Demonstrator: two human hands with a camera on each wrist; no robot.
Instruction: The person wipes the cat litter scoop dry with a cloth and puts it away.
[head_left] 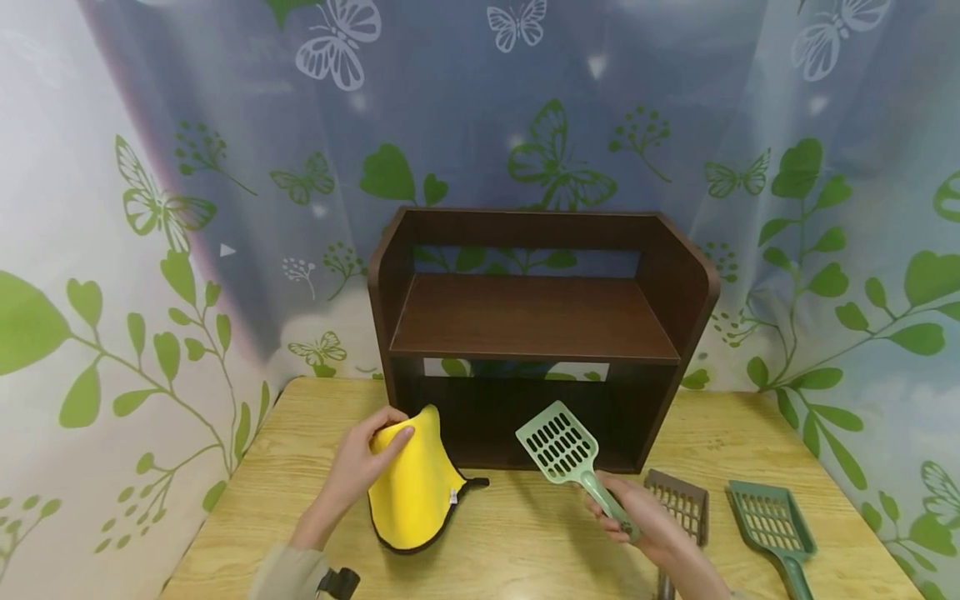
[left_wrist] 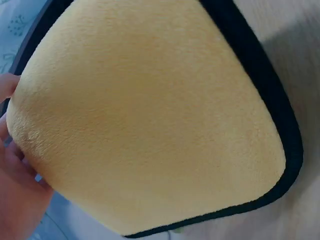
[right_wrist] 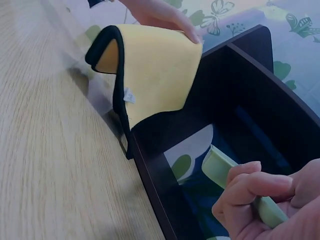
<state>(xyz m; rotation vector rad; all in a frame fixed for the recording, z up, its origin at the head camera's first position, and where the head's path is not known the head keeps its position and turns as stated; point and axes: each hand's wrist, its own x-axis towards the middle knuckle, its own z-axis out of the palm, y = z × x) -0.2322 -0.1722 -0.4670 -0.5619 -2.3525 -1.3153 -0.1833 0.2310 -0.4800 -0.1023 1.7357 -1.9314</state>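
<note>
My left hand pinches the top of a yellow cloth between thumb and fingers. The cloth has black edging, a small white tag and a dark loop, and hangs folded in front of the shelf's left side. It fills most of the left wrist view, where plush yellow fabric hides much of the hand. In my right hand, curled fingers grip the handle of a light green slotted litter scoop, its head raised before the lower compartment. The right wrist view shows the fingers wrapped round the handle.
A dark brown two-tier shelf stands at the back of the wooden table. To the right lie a brown slotted scoop, partly behind my right forearm, and a dark green one. A butterfly-and-leaf patterned curtain hangs behind.
</note>
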